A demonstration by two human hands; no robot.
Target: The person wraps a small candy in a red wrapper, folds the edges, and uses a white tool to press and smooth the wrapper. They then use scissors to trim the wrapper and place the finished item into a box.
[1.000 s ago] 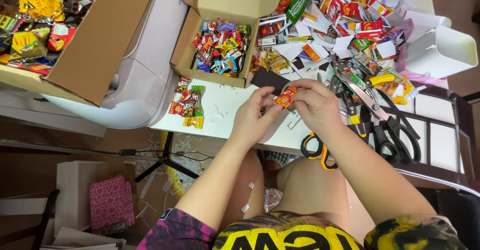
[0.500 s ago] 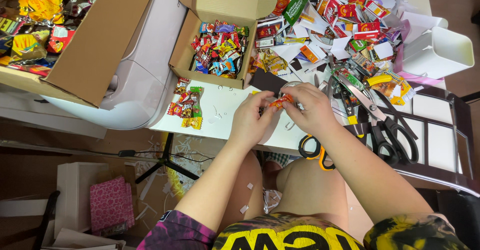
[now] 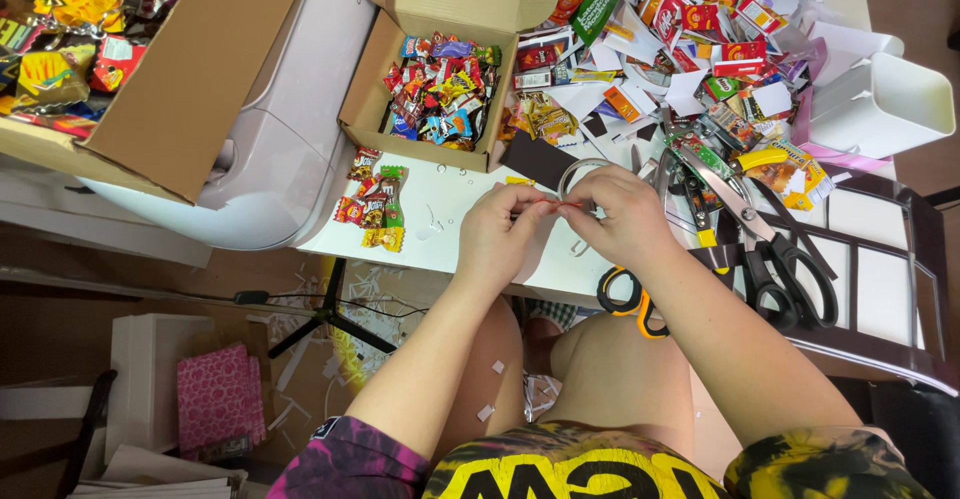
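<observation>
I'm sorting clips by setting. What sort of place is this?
Probably a home craft workspace: a white table strewn with cut paper scraps, black-handled scissors, and a cardboard box of tiny snack packets.

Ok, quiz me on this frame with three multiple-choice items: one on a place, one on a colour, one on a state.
1. Where is the small open cardboard box of wrappers?
A. On the floor
B. On the white table, beyond the hands
C. On the person's lap

2. What colour are the handles of the scissors at the table edge by the right hand?
A. Yellow and black
B. Green
C. White

3. What are the hands doing?
A. Resting flat, apart
B. Left hand and right hand together pinch one small red-orange piece
C. Each grips a pair of scissors

Answers: 1 B, it sits on the tabletop above the hands. 2 A, yellow loops with black show. 3 B, both sets of fingertips meet on the piece.
</observation>
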